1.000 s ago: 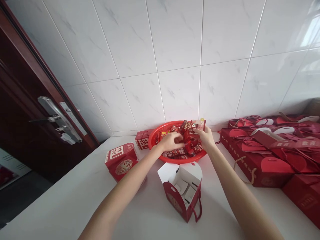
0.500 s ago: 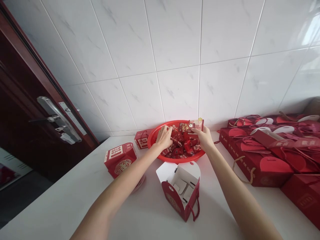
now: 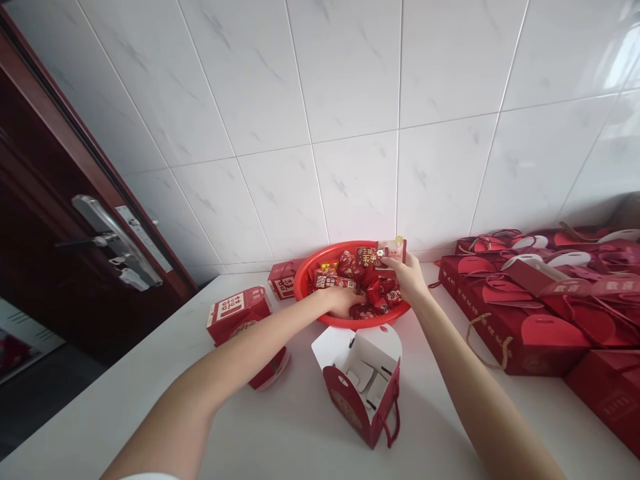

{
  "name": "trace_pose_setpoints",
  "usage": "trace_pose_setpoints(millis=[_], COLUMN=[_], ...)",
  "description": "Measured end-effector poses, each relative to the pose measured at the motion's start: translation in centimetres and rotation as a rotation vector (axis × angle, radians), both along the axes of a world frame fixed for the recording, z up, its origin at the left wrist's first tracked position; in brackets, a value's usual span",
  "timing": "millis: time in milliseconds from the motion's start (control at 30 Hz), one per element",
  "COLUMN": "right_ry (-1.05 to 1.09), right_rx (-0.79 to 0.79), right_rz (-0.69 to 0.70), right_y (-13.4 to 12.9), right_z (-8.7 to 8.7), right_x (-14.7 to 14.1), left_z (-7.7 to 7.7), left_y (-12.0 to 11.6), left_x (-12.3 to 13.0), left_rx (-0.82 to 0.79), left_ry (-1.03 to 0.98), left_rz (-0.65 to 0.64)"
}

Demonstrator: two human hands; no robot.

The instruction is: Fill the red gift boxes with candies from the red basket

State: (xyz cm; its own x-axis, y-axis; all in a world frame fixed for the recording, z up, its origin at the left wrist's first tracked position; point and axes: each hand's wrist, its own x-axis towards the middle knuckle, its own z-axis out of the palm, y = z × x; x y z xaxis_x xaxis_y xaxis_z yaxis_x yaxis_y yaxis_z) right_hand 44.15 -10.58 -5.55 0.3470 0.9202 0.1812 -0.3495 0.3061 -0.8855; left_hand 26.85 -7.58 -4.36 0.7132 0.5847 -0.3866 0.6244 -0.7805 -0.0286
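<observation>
Small red-wrapped packets (image 3: pixel 353 263) fill a red plastic basket (image 3: pixel 303 293) by the wall. My left hand (image 3: pixel 345 302) reaches down among the packets, its fingers hidden by them. At the basket's right rim, my right hand (image 3: pixel 407 272) pinches a red and pale packet (image 3: pixel 395 250) between thumb and fingers, above the contents. In front of the basket stands an open red box (image 3: pixel 357 387) with a white inside, its flaps spread and a red cord handle on its right side. Neither hand touches this box.
Closed red boxes stand left of the basket, one near my left forearm (image 3: pixel 239 313) and one behind (image 3: pixel 283 279). Many red boxes with cord handles (image 3: pixel 520 320) crowd the right side. A dark door (image 3: pixel 60 167) is at the left.
My left hand has moved down and slightly right, deeper into the packets, uncovering some at the basket's left. My right hand has stayed nearly still with its packet.
</observation>
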Motion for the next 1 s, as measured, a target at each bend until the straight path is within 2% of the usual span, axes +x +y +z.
trace_pose_setpoints(millis=[100, 200, 333, 500, 600, 867, 1000], right_ry=[-0.005, -0.007, 0.005, -0.013, -0.032, -0.034, 0.002], right_rx=[-0.009, -0.002, 0.012, -0.027, -0.032, -0.008, -0.015], right_rz=[0.011, 0.022, 0.026, 0.005, 0.004, -0.008, 0.003], right_y=[0.1, 0.1, 0.1, 0.0, 0.0, 0.2, 0.1], right_z=[-0.2, -0.1, 0.0, 0.1, 0.1, -0.1, 0.0], right_x=[0.1, 0.1, 0.1, 0.1, 0.1, 0.1, 0.0], left_z=[-0.3, -0.6, -0.8, -0.3, -0.1, -1.0, -1.0], left_y=[0.3, 1.0, 2.0, 2.2, 2.1, 3.3, 3.3], left_x=[0.4, 0.3, -0.4, -0.8, -0.9, -1.2, -1.3], left_rx=[0.018, -0.034, -0.144, -0.100, -0.108, -0.226, -0.191], left_ry=[0.000, -0.037, -0.312, -0.668, -0.809, -0.994, -1.008], left_rz=[0.042, 0.074, 0.147, 0.340, 0.409, 0.415, 0.420])
